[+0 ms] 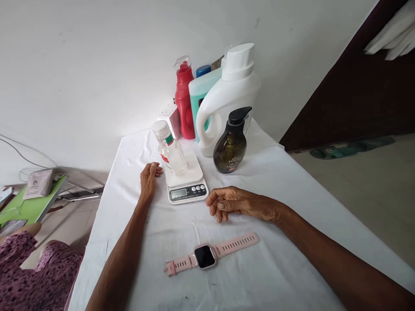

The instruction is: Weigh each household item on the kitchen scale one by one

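- The table (266,268), covered by a white cloth, filled the middle of the view and ran away to the far wall; its cloth was creased and faintly marked near the left edge.
- A white jug (227,99) with a tall white cap stood at the far end, upright; a teal bottle (199,93) with a blue cap stood just behind it to the left, and a red bottle (183,101) under a clear cap stood left of that, close to the wall.
- A dark pump bottle (231,147) stood upright just in front of the white jug, to the right of the scale.
- The kitchen scale (187,180), white with a small display and buttons on its near edge, sat on the cloth between the two hands; its reading could not be made out.
- A clear bottle (171,149) with a white cap and a red and green label stood on the scale's platform, leaning towards the left.
- The right hand (235,203) rested on the cloth just right of the scale, fingers curled loosely inward, holding nothing; it did not touch the scale.
- The left hand (149,179) lay flat on the cloth just left of the scale, fingers extended and close together, empty; contact with the scale's edge could not be determined.
- A pink watch (207,255) with a dark square face lay flat on the near cloth, strap stretched out left and right, apart from both hands.
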`<state>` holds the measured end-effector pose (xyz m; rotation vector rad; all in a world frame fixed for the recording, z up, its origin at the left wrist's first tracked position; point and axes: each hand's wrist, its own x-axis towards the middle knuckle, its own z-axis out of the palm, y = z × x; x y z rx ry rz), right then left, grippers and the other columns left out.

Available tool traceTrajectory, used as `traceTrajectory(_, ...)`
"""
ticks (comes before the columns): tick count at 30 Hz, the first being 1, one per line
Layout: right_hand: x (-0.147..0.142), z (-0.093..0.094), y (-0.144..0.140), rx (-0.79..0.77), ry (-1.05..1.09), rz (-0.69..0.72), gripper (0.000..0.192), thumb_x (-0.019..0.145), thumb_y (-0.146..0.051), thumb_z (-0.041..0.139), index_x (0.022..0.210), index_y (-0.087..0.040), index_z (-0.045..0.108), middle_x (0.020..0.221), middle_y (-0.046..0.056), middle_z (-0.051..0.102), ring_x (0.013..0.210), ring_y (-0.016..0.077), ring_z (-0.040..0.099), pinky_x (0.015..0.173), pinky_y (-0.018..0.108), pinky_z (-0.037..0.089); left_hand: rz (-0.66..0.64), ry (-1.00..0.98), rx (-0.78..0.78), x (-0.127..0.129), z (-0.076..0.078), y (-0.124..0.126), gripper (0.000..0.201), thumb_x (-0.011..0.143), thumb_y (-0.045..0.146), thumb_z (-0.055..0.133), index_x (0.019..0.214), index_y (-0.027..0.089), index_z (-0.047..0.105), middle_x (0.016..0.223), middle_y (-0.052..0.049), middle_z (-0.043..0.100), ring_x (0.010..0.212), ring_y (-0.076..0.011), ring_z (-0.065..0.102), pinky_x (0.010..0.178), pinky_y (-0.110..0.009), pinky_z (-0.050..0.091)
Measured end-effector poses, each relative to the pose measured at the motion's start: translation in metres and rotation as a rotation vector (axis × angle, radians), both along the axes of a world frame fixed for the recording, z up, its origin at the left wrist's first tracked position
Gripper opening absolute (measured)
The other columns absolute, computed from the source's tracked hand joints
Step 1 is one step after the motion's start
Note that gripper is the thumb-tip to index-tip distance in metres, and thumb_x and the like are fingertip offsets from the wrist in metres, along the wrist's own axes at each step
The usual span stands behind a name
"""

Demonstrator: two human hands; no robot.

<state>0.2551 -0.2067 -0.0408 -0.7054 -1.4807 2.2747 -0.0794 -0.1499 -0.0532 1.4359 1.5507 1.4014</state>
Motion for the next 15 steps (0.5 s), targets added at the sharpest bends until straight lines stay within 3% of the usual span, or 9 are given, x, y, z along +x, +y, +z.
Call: traceTrajectory(15,-0.0003,-0.0007,-0.0004,-0.007,0.0,-0.005,0.047,0.09,-0.053,0.083,0.115,-0.015,0.068,0.107,0.009,0.074,0.091,0.0187,0.073,0.085,0.034,0.056,0.006,0.057,-0.035,0.0038,0.005,-0.0019,0.036,0.09,0.053,0.068,0.098,0.018,0.07,0.091,-0.008,0.076,0.08,-0.0196,0.071,0.078,-0.035,0.058)
